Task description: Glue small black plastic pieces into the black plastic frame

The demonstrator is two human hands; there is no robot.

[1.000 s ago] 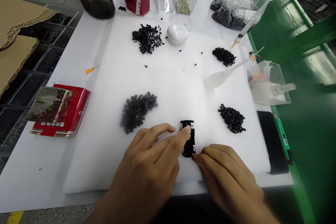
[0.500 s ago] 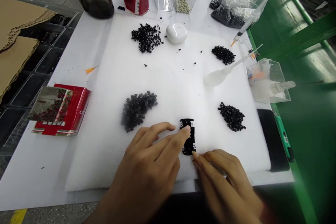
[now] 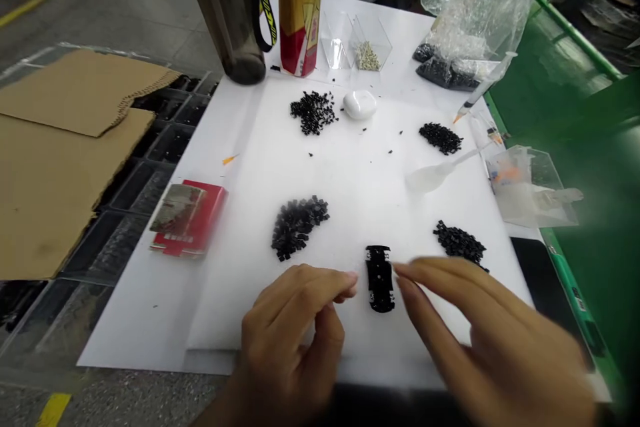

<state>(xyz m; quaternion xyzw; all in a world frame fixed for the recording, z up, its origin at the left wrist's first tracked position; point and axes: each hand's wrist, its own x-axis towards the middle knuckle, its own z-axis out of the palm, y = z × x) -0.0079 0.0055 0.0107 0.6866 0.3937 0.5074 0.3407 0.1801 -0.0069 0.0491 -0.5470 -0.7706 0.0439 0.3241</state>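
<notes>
A small black plastic part [image 3: 380, 279], long with rounded ends and notched sides, lies flat on the white foam sheet [image 3: 360, 213]. Just left of it hovers my left hand [image 3: 295, 323], fingers bent, thumb apart from the index finger, nothing visible between them. On the other side is my right hand [image 3: 490, 333], its thumb and index fingertips close to the part's right edge but slightly apart, with nothing seen in them. Small black square pieces are heaped to the left [image 3: 299, 223], and another heap of black pieces [image 3: 460, 243] lies behind my right hand, partly covered by it.
Further back lie two heaps of tiny black pieces [image 3: 314, 112] [image 3: 440, 138], a white rounded object [image 3: 360, 105], a dropper [image 3: 429, 177] and a syringe [image 3: 483, 90]. A red box [image 3: 210, 213] sits left, a bottle [image 3: 300, 20] and dark tumbler [image 3: 235, 27] behind. Clear bins hold small items.
My left hand has lifted off the black part and drawn back to its left. My right hand has moved up along its right side. The camera view has shifted.
</notes>
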